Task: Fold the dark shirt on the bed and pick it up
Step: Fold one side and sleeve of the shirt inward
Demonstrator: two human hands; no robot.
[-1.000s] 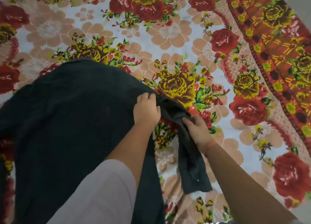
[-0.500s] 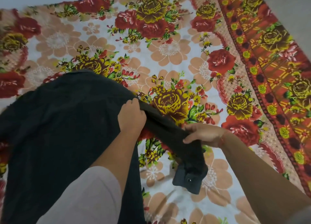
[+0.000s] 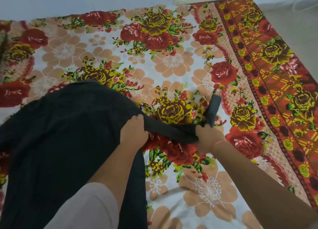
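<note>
Left hand (image 3: 133, 131) closed on the dark shirt (image 3: 56, 142) where sleeve meets body. Right hand (image 3: 207, 136) clenched around the sleeve (image 3: 170, 128) farther along. Sleeve stretched between the two hands, clear of the cover; cuff end (image 3: 214, 108) standing up beyond the right hand. Shirt body spread left of and below the left hand, flat on the floral bedspread (image 3: 172, 65). Pale sleeve (image 3: 89, 206) on the left forearm; thin red band (image 3: 219, 143) at the right wrist.

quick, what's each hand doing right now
Left hand: closed, gripping the dark shirt where the sleeve begins.
Right hand: closed around the sleeve, near its cuff end.
</note>
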